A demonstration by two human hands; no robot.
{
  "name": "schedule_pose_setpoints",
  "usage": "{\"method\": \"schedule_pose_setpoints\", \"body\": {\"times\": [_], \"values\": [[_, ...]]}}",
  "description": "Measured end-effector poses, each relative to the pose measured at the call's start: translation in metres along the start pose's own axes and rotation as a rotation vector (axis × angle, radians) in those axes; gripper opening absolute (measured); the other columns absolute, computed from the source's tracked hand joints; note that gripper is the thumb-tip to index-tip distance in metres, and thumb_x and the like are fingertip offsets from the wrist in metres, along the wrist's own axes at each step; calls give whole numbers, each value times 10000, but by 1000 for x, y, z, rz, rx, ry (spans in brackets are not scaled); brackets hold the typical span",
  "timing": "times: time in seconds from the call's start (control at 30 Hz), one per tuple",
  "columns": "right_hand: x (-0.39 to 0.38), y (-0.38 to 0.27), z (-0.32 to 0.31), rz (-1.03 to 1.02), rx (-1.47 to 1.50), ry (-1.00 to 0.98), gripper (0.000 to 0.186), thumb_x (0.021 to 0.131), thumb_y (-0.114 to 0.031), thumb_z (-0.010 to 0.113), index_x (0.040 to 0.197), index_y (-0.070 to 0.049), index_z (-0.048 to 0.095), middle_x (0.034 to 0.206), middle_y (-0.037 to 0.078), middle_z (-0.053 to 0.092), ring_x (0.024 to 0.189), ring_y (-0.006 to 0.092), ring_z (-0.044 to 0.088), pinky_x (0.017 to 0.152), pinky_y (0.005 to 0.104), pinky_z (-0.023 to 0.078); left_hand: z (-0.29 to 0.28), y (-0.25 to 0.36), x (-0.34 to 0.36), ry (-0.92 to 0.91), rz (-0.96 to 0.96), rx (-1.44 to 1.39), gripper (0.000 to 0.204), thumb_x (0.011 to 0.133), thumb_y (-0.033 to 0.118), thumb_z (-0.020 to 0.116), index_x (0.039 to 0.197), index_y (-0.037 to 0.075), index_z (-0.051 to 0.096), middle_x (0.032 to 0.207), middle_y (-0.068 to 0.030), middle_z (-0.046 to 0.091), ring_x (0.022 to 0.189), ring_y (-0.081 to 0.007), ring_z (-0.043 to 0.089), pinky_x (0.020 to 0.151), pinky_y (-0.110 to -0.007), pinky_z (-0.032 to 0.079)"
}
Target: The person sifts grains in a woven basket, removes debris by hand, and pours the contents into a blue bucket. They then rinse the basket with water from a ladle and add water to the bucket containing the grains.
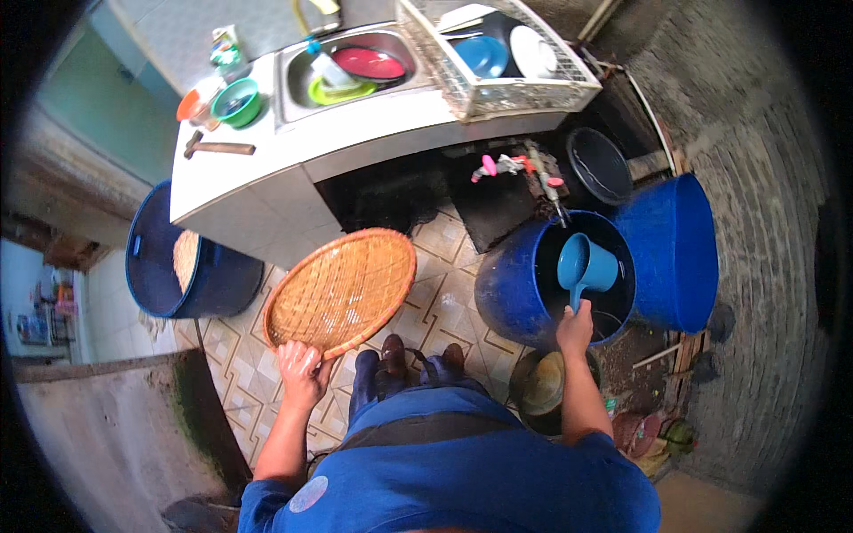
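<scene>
My left hand [303,373] grips the near rim of a round woven bamboo tray [342,289], which is tilted above the tiled floor. The weave looks wet and bare of contents. On the right, my right hand [575,325] is closed round the handle of a blue plastic water dipper [588,265]. The dipper is over the mouth of a blue barrel [508,289] with dark water inside. A tap with pink handles [515,166] hangs over that barrel's far rim.
A white counter [293,147] holds a hammer [220,147], a green bowl [236,101], a steel sink [286,89] with dishes and a dish rack [533,99]. Another blue barrel [684,253] stands at right, a dark blue bin [222,282] at left. A dark basin [533,413] sits near my right leg.
</scene>
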State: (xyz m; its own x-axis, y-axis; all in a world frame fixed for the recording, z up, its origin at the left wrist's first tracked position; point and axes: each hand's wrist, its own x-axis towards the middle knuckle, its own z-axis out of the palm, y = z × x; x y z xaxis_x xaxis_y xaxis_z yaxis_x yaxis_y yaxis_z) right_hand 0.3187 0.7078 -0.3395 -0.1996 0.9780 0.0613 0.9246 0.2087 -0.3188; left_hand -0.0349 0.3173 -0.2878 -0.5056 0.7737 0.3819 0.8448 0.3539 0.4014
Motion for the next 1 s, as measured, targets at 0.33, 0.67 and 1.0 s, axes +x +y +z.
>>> {"method": "schedule_pose_setpoints", "body": {"times": [0.33,0.67,1.0], "values": [[76,86,97,311,-313,-488,276,865,-194,603,1083,-39,672,1142,222,653,1086,394,623,923,462,511,28,44,18,-241,13,36,303,703,257,802,731,98,546,700,-91,501,701,-309,516,638,-425,354],[47,115,27,688,966,-465,307,910,-134,629,1188,-5,611,799,59,650,585,118,542,473,284,399,70,58,-4,-397,-19,38,281,748,328,755,773,124,563,772,-65,545,787,-298,543,693,-445,381],[19,-10,-73,88,912,-634,285,862,-131,664,1094,34,667,827,-7,639,617,76,516,560,236,419,186,24,52,-403,186,-70,196,794,294,669,851,140,562,836,-57,556,867,-289,542,776,-441,376]]}}
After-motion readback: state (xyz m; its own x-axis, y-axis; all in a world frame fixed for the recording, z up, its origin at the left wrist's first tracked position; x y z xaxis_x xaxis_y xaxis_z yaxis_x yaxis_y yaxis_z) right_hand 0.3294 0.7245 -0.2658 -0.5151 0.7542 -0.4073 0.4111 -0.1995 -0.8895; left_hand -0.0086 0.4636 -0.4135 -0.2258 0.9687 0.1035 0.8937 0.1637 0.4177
